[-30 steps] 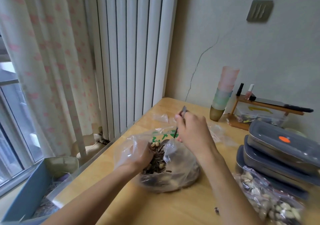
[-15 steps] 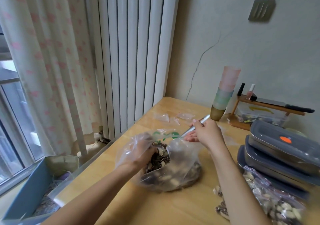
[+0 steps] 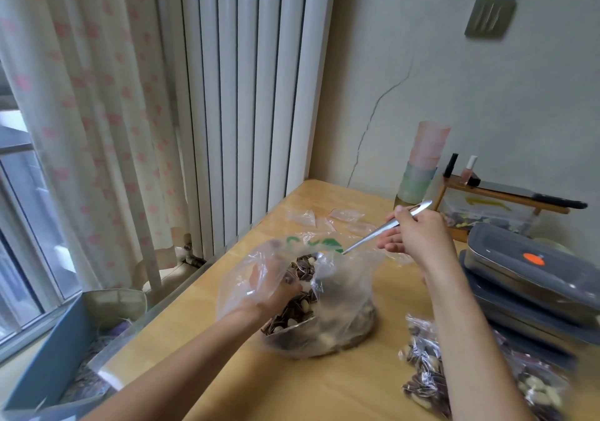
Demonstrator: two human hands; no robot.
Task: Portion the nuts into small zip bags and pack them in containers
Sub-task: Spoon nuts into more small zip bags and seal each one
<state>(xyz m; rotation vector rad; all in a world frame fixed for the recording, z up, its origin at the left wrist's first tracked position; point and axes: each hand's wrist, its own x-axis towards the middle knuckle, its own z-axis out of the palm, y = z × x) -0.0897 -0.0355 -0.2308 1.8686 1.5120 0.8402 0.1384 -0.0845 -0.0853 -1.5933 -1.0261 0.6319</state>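
The big clear bag (image 3: 321, 303) of mixed nuts sits in the middle of the desk (image 3: 324, 385). We hold its mouth wide with our left hand (image 3: 276, 286), whose fingers grip the plastic from inside, so the spoon can enter freely. Our right hand (image 3: 418, 235) pinches the metal spoon (image 3: 386, 228) by its handle, bowl end down at the bag's opening (probably to scoop). Empty small zip bags (image 3: 324, 217) wait behind, filled nut bags (image 3: 428, 365) lie at the right, just beside the stacked grey containers (image 3: 532, 278).
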